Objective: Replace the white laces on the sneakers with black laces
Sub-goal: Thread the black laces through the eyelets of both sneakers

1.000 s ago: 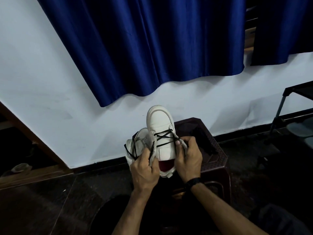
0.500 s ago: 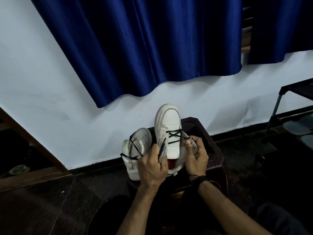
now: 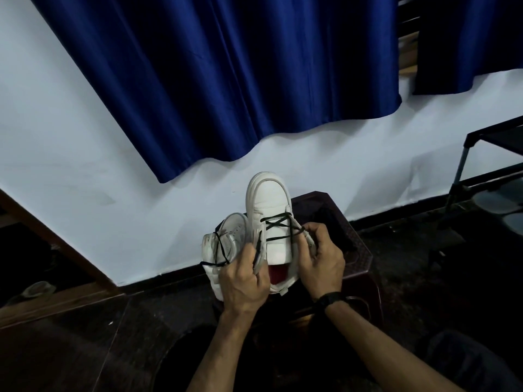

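Note:
Two white sneakers stand on a dark brown stool [image 3: 358, 250]. The right sneaker [image 3: 268, 205] points away from me, and a black lace [image 3: 278, 223] crosses its lower eyelets. My left hand [image 3: 244, 278] pinches one black lace end at the shoe's left eyelet flap. My right hand [image 3: 321, 256] pinches the other lace end at the right flap. The left sneaker [image 3: 226, 236] sits beside it, partly behind my left hand, with a loose black lace [image 3: 219, 247] over it. No white laces are in sight.
A white wall with a blue curtain [image 3: 226, 80] rises behind the stool. A black metal rack [image 3: 481, 165] stands at the right. A dark cloth [image 3: 336, 227] lies on the stool's far right. The floor is dark, and a wooden door frame [image 3: 42, 236] runs at the left.
Both hands keep their grip on the lace ends at the right sneaker. The view has shifted slightly, and the left sneaker shows more beside my left hand than one second ago.

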Action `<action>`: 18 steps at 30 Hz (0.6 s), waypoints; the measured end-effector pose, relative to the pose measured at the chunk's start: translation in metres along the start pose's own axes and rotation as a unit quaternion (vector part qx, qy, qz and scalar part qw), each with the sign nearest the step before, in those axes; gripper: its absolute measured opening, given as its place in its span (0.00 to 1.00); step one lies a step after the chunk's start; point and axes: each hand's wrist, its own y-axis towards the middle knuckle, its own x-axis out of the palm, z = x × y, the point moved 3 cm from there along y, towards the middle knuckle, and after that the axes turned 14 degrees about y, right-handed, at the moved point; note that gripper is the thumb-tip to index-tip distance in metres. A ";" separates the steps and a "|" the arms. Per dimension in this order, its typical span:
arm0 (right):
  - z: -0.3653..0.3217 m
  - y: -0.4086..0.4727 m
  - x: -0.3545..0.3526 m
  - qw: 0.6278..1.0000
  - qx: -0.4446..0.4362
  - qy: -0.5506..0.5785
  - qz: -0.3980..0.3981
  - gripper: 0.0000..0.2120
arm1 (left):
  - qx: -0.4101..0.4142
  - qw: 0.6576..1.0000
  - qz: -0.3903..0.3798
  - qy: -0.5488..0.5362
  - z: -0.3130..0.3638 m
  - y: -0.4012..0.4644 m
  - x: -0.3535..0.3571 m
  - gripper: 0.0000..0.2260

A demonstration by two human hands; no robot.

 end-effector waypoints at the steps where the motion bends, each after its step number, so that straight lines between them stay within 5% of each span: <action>1: -0.001 -0.001 0.001 1.000 -0.002 -0.009 0.003 0.06 | -0.001 1.000 0.002 0.007 -0.001 -0.001 0.000 0.06; 9: -0.002 -0.002 -0.002 0.999 -0.001 -0.034 0.009 0.07 | -0.022 1.000 -0.016 0.003 0.002 0.001 -0.001 0.08; 18: -0.005 0.013 0.016 0.998 0.025 -0.035 -0.056 0.06 | -0.147 0.982 -0.114 -0.027 -0.010 0.016 0.004 0.13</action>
